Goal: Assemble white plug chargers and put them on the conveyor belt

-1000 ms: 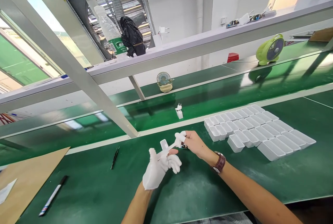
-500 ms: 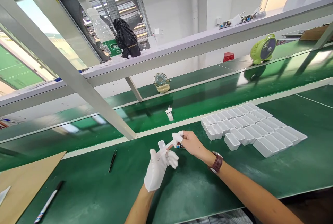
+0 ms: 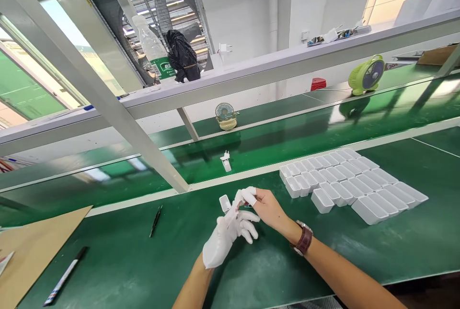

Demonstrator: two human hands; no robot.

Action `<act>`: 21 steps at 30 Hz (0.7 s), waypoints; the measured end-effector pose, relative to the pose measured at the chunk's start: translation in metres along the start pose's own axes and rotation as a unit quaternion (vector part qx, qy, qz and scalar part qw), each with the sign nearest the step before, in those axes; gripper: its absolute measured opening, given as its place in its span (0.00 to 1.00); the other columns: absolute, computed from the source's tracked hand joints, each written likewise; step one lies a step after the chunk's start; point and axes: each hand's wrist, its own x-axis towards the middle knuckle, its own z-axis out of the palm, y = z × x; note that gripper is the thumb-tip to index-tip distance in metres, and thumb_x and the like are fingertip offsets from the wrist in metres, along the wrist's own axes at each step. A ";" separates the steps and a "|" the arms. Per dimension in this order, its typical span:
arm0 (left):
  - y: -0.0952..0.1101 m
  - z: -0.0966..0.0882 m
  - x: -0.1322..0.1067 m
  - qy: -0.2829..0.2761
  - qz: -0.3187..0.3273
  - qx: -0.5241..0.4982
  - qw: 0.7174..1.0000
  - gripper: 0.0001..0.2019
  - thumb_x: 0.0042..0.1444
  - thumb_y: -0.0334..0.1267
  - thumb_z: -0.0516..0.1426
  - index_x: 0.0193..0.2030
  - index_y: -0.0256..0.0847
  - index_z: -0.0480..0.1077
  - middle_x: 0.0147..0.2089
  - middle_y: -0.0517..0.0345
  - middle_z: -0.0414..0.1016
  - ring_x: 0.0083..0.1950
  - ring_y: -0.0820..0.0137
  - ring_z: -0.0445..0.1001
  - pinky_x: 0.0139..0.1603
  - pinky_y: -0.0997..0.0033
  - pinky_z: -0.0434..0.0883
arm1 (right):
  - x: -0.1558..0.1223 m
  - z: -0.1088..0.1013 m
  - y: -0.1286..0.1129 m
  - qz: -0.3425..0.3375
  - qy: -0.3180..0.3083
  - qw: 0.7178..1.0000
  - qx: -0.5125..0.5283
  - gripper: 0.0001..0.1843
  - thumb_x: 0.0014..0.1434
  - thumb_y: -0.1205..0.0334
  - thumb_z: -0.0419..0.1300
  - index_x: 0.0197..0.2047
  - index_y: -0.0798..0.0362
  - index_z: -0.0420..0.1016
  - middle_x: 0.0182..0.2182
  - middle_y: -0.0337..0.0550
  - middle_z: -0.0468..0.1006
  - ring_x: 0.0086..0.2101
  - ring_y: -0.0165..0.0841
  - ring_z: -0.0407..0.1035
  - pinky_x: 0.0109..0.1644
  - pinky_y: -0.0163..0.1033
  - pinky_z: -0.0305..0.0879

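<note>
My left hand [image 3: 226,237], in a white glove, is raised over the green table [image 3: 143,261] with its fingers curled round a thin white strip that I cannot name. My right hand [image 3: 264,208], bare with white finger cots on thumb and forefinger, pinches the other end of that strip right beside the left fingertips. A small white open box [image 3: 224,202] lies on the table just behind the left hand. A brown wristwatch [image 3: 303,241] sits on my right wrist.
Several white plastic trays [image 3: 350,184] lie in rows to the right. A white plug adapter [image 3: 225,161] rides the green conveyor [image 3: 287,136] behind. Black tweezers [image 3: 155,220], a marker [image 3: 64,276] and a cardboard sheet [image 3: 32,246] lie left. A slanted metal post [image 3: 108,103] crosses above.
The plug adapter has drifted left along the conveyor. My two hands have stayed together on the strip, with the left fingers spreading slightly and both hands sinking a little.
</note>
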 end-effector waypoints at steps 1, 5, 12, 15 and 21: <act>0.001 0.003 0.000 0.004 -0.004 0.001 1.000 0.52 0.48 0.76 0.47 0.74 0.49 0.44 0.55 0.37 0.71 0.38 0.60 0.75 0.36 0.60 0.72 | -0.002 0.002 -0.001 -0.005 -0.006 1.000 -0.015 0.19 0.67 0.49 0.54 0.34 0.51 0.80 0.34 0.41 0.78 0.36 0.35 0.71 0.44 0.39 0.67; 0.003 0.010 0.001 0.037 -0.004 0.001 0.999 0.49 0.50 0.74 0.50 0.74 0.56 0.41 0.64 0.41 0.62 0.37 0.63 0.74 0.37 0.59 0.72 | -0.010 0.011 -0.002 -0.026 -0.047 0.994 -0.091 0.16 0.67 0.54 0.55 0.32 0.49 0.79 0.30 0.39 0.76 0.32 0.33 0.70 0.41 0.38 0.67; 0.029 -0.024 -0.005 0.154 0.059 0.009 0.986 0.43 0.60 0.61 0.54 0.74 0.45 0.42 0.46 0.44 0.74 0.37 0.62 0.74 0.38 0.60 0.72 | -0.008 -0.006 -0.008 -0.067 -0.012 0.985 -0.160 0.13 0.64 0.58 0.58 0.50 0.47 0.78 0.44 0.43 0.77 0.41 0.35 0.72 0.48 0.41 0.69; 0.034 -0.034 -0.012 0.232 0.119 0.084 0.962 0.45 0.55 0.66 0.56 0.73 0.45 0.48 0.56 0.41 0.70 0.49 0.55 0.73 0.46 0.55 0.73 | -0.010 -0.008 -0.014 -0.097 0.011 0.979 -0.181 0.15 0.66 0.57 0.57 0.53 0.47 0.76 0.45 0.45 0.77 0.43 0.36 0.71 0.49 0.42 0.69; 0.009 -0.019 -0.019 0.169 0.090 0.400 0.896 0.74 0.21 0.57 0.75 0.75 0.49 0.40 0.73 0.40 0.43 0.70 0.38 0.50 0.67 0.37 0.57 | -0.020 0.023 -0.027 -0.144 -0.064 0.973 -0.167 0.08 0.63 0.62 0.60 0.46 0.48 0.77 0.41 0.43 0.77 0.41 0.35 0.70 0.48 0.42 0.67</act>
